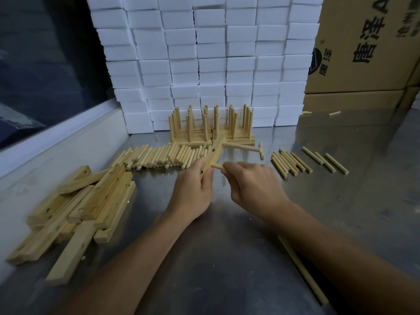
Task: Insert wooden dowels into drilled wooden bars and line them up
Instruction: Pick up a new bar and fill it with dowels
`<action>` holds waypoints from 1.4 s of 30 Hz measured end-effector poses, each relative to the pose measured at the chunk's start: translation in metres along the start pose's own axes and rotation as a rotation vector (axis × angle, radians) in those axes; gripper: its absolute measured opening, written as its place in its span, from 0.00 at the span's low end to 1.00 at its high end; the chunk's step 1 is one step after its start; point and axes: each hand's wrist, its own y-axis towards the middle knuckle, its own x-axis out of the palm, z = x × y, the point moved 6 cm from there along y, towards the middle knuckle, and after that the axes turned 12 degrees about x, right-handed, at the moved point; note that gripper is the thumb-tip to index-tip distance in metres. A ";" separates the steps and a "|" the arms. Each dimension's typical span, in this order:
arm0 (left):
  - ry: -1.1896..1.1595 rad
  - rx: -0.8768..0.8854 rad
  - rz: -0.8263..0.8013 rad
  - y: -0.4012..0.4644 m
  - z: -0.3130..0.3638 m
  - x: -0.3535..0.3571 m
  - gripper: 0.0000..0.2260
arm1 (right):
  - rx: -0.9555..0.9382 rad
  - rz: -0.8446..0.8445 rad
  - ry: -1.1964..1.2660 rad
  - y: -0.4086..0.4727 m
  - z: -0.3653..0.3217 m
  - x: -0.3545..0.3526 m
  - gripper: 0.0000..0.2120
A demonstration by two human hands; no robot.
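Both forearms reach forward over the steel desk (227,258), wrists slightly bent, the hands meeting near its middle. The left hand (193,189) is closed around the lower end of a drilled wooden bar (216,151), held tilted up and away; its grip hides that end. One dowel (241,147) already sticks out sideways from the bar's upper hole. The right hand (252,183) is curled shut on a second dowel (217,166), whose tip is at the bar's lower hole; how deep it sits cannot be told. The fingers cover most of this dowel. Finished bars with upright dowels (211,126) stand in rows behind.
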 end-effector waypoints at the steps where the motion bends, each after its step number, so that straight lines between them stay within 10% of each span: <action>1: 0.006 0.013 -0.005 0.000 0.002 0.000 0.05 | 0.022 -0.018 -0.019 0.001 0.001 0.002 0.13; 16: 0.147 0.132 -0.043 0.003 0.010 -0.002 0.05 | 0.942 -0.509 1.210 -0.006 0.028 0.035 0.13; 25: 0.015 0.056 -0.095 0.000 0.003 0.012 0.07 | 0.621 -0.246 0.731 0.009 0.047 0.022 0.12; 31: -0.519 -0.376 0.060 -0.001 -0.017 0.016 0.17 | 0.476 -0.044 0.540 0.017 0.055 0.010 0.10; 42: -0.908 -0.644 0.355 -0.005 -0.037 -0.001 0.11 | 0.622 -0.098 0.112 0.006 0.100 0.011 0.15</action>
